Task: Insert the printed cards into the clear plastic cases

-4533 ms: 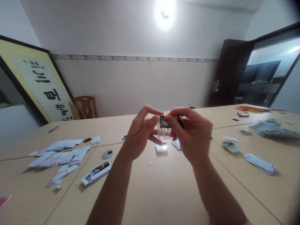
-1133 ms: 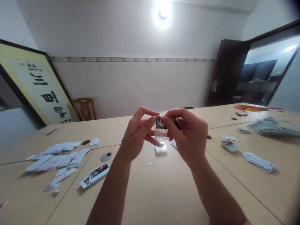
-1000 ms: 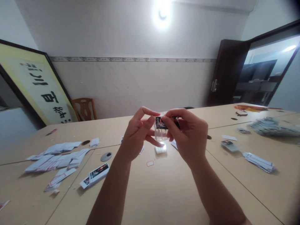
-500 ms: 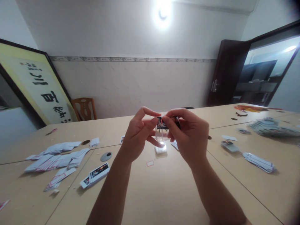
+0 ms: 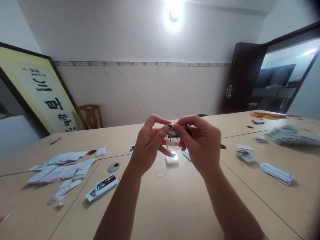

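- Table, left: white paper slips in loose stacks; picture-printed cards lie nearer the wearer.
- Table, right: heaped clear packets, blurred.
- Small clear box on the tabletop, partly hidden by fingers.
- Black printed card: raised between both hands, against a clear plastic case; whether inside, cannot tell.
- Left hand: thumb and fingers clamped on the case.
- Right hand: thumb and fingers clamped on the card, covering part of its print.
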A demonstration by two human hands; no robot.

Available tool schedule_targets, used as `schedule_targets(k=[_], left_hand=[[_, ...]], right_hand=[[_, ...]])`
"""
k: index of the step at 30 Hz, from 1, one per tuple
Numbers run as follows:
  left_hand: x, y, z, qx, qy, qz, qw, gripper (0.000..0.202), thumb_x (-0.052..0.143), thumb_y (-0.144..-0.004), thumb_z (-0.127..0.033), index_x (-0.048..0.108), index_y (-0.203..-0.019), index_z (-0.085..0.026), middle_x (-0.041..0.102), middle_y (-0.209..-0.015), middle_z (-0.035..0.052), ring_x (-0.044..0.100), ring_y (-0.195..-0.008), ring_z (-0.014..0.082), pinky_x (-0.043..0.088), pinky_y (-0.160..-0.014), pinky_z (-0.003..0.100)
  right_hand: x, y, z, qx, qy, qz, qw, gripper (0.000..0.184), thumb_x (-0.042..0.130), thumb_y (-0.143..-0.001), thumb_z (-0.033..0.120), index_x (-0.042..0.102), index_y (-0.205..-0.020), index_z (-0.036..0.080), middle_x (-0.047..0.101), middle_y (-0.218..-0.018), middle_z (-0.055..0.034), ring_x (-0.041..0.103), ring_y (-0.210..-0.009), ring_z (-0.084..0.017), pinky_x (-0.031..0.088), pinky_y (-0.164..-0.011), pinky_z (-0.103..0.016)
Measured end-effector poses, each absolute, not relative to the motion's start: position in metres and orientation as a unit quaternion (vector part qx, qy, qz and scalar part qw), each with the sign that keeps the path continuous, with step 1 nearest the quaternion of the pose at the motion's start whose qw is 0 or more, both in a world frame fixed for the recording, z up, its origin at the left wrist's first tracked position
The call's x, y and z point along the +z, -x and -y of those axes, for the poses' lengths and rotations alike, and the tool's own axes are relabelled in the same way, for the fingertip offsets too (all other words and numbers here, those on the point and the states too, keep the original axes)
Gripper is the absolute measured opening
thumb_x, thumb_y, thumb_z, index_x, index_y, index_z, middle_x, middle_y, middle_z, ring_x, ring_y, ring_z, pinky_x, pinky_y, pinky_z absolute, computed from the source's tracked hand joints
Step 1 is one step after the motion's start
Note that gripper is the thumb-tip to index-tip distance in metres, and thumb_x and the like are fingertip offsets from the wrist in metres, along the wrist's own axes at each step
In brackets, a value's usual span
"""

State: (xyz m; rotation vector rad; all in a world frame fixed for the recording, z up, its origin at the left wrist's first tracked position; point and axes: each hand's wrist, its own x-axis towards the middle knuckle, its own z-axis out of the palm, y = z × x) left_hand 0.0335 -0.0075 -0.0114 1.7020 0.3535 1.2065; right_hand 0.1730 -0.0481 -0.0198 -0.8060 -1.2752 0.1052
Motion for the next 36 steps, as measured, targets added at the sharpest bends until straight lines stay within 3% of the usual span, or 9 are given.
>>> schedule_targets(k=[12, 20, 27, 32, 36], left_hand=[[-0.0092, -0.034, 0.0128, 0.504, -0.703, -0.179, 0.469, 0.026, 0.065, -0.094, -0.04, 0.049, -0.1, -0.02, 0.072, -0.073, -0.0016, 0.075, -0.061, 0.0204, 0.064, -0.045, 0.028], [-0.0086, -0.0328, 0.0137, 0.516, -0.697, -0.184, 0.463, 0.028, 0.066, -0.092, -0.042, 0.049, -0.098, -0.021, 0.071, -0.071, -0.0026, 0.075, -0.06, 0.0204, 0.063, -0.042, 0.026], [-0.0076, -0.0318, 0.0135, 0.52, -0.694, -0.189, 0.46, 0.029, 0.066, -0.092, -0.044, 0.05, -0.099, -0.02, 0.073, -0.076, -0.0003, 0.075, -0.06, 0.0197, 0.063, -0.042, 0.027], [-0.0073, -0.0274, 0.0109, 0.527, -0.686, -0.179, 0.469, 0.029, 0.067, -0.091, -0.043, 0.05, -0.1, -0.02, 0.073, -0.078, 0.0, 0.075, -0.061, 0.0209, 0.064, -0.042, 0.029], [-0.0067, -0.0249, 0.012, 0.528, -0.685, -0.176, 0.47, 0.028, 0.068, -0.091, -0.042, 0.051, -0.099, -0.021, 0.07, -0.071, -0.0023, 0.073, -0.054, 0.019, 0.063, -0.039, 0.028]], right_hand=[[-0.0162, -0.1727, 0.0504, 0.111, 0.351, 0.564, 0.739, 0.008, 0.075, -0.08, 0.023, 0.068, -0.076, 0.02, 0.061, -0.058, 0.0056, 0.055, -0.043, -0.008, 0.045, -0.038, -0.019], [-0.0151, -0.1734, 0.0524, 0.165, 0.325, 0.555, 0.748, 0.014, 0.073, -0.08, 0.026, 0.063, -0.089, 0.021, 0.064, -0.061, 0.0062, 0.064, -0.042, -0.012, 0.053, -0.039, -0.021], [-0.0154, -0.1758, 0.0502, 0.185, 0.3, 0.552, 0.755, 0.02, 0.072, -0.081, 0.025, 0.052, -0.076, 0.022, 0.065, -0.058, 0.0059, 0.065, -0.041, -0.013, 0.055, -0.038, -0.023], [-0.0127, -0.1771, 0.0557, 0.193, 0.304, 0.534, 0.765, 0.019, 0.072, -0.083, 0.027, 0.058, -0.072, 0.02, 0.062, -0.056, 0.0055, 0.063, -0.042, -0.011, 0.055, -0.04, -0.023], [-0.0118, -0.1811, 0.0577, 0.145, 0.336, 0.535, 0.762, 0.017, 0.073, -0.084, 0.027, 0.064, -0.072, 0.019, 0.06, -0.052, 0.0053, 0.058, -0.04, -0.009, 0.047, -0.036, -0.021]])
